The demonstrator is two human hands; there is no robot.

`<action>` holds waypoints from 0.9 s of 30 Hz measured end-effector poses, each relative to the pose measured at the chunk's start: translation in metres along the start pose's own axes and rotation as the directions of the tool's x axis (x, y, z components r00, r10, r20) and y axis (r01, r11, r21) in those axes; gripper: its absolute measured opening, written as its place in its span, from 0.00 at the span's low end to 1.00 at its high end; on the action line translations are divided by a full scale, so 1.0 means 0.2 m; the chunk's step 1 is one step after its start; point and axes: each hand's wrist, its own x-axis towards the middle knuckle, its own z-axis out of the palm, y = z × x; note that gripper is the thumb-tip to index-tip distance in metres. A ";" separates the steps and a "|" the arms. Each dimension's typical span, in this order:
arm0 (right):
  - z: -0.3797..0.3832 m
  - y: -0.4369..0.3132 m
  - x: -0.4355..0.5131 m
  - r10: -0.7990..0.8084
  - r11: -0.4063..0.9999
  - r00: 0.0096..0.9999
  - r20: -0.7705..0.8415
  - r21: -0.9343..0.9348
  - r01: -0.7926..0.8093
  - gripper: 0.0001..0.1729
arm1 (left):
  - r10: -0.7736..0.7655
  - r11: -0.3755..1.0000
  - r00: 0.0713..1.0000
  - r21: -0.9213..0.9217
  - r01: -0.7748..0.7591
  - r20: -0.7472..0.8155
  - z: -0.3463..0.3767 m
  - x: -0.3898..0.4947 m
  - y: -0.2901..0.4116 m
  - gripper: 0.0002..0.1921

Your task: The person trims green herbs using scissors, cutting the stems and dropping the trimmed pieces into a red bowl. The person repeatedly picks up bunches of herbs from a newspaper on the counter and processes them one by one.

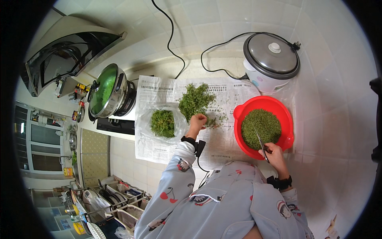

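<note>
A red plastic bowl [287, 112] holds a heap of small green plant pieces [262, 125]. Over its lower edge, my right hand [275, 156] holds metal scissors [260, 142], the blades reaching over the heap. My left hand [197, 123] is at the lower edge of a pile of leafy green sprigs [195, 100] on spread newspaper [185, 154]; its fingers are bent close together, and whether they pinch a sprig cannot be told. Left of that hand, a clear plastic bag [144, 124] holds more greens [162, 123]. Small bits lie scattered between the pile and the bowl.
A rice cooker [271, 59] with its black cord [219, 44] stands behind the bowl. At the left are a glass-lidded steel pot [104, 92] on an electric cooker, a black hob [115, 126] and a range hood [68, 56]. A crowded rack [110, 206] stands at the lower left.
</note>
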 end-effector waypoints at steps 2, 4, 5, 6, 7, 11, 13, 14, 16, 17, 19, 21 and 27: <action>0.00 0.00 0.01 0.012 0.999 1.000 0.018 0.048 -0.013 0.18 | -0.083 0.989 0.997 -0.124 0.083 0.006 0.00 -0.01 0.06 0.00; 0.00 0.01 0.02 0.063 0.992 0.997 0.050 0.106 -0.068 0.18 | -0.093 0.959 0.993 -0.262 0.109 0.072 0.01 -0.05 0.14 0.01; 0.00 0.00 0.02 0.045 0.988 0.997 0.067 0.144 -0.054 0.18 | -0.110 0.931 0.988 -0.336 0.140 0.107 0.03 -0.08 0.19 0.01; 0.00 0.00 0.02 0.052 0.984 0.995 0.084 0.168 -0.066 0.18 | -0.119 0.914 0.981 -0.370 0.169 0.154 0.04 -0.10 0.24 0.02; -0.01 -0.01 0.03 0.092 0.978 0.991 0.100 0.176 -0.109 0.18 | -0.129 0.890 0.970 -0.409 0.204 0.204 0.07 -0.12 0.29 0.02; -0.01 -0.07 0.02 0.094 0.927 0.979 0.183 0.342 -0.153 0.18 | -0.190 0.767 0.908 -0.520 0.375 0.374 0.21 -0.20 0.47 0.05; -0.02 -0.10 0.02 0.101 0.878 0.963 0.248 0.434 -0.204 0.19 | -0.201 0.745 0.883 -0.518 0.419 0.425 0.27 -0.22 0.54 0.05; -0.02 -0.12 0.01 0.070 0.884 0.962 0.265 0.431 -0.183 0.20 | -0.196 0.732 0.872 -0.524 0.434 0.448 0.31 -0.24 0.56 0.05; -0.02 -0.14 0.01 0.033 0.873 0.960 0.279 0.459 -0.163 0.20 | -0.190 0.732 0.859 -0.514 0.446 0.475 0.38 -0.26 0.60 0.05; -0.02 -0.14 0.01 0.013 0.867 0.958 0.286 0.474 -0.154 0.20 | -0.194 0.742 0.859 -0.501 0.445 0.474 0.42 -0.28 0.62 0.05; -0.03 -0.15 0.00 0.003 0.854 0.952 0.306 0.495 -0.161 0.19 | -0.210 0.756 0.859 -0.479 0.446 0.467 0.48 -0.30 0.65 0.05; -0.03 -0.15 0.00 -0.003 0.834 0.948 0.319 0.523 -0.173 0.19 | -0.204 0.785 0.866 -0.453 0.424 0.457 0.53 -0.33 0.68 0.05; -0.03 -0.14 0.00 0.011 0.868 0.960 0.279 0.473 -0.148 0.22 | -0.202 0.842 0.867 -0.371 0.391 0.455 0.65 -0.39 0.70 0.04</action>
